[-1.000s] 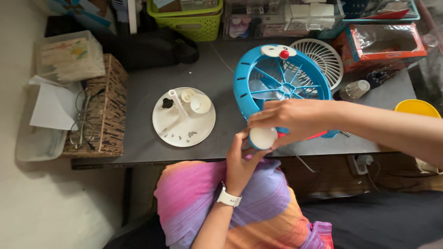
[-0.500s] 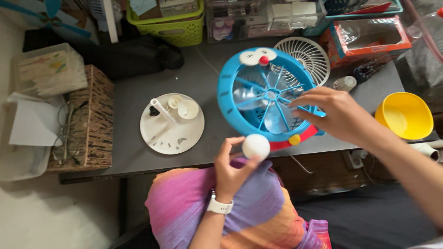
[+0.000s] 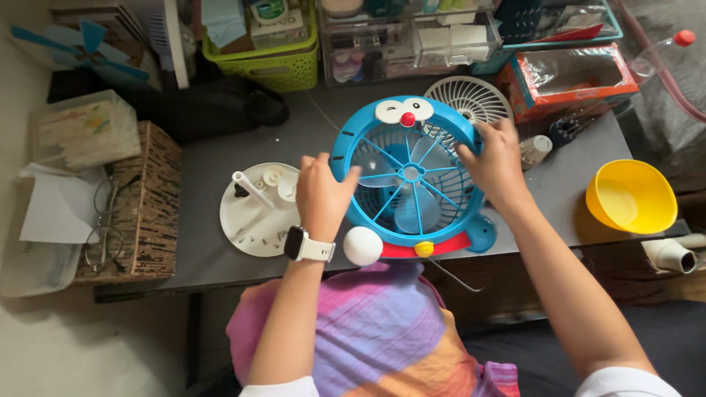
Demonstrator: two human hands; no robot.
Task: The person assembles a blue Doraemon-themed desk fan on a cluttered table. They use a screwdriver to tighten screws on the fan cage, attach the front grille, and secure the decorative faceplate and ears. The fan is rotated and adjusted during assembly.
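Now both hands, left hand (image 3: 321, 191) and right hand (image 3: 496, 163), clasp opposite rims of the blue fan (image 3: 407, 184) on the counter (image 3: 220, 140).

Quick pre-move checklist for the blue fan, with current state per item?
1. Left hand on the blue fan rim: ok.
2. Right hand on the opposite rim: ok.
3. Fan fully on the table: not ok, its red base overhangs the near edge.
4. White ball foot attached: cannot tell.
5. Screws on the white plate, apart from the hands: ok.
6. Loose white grille clear of the fan: not ok, it lies against its back.
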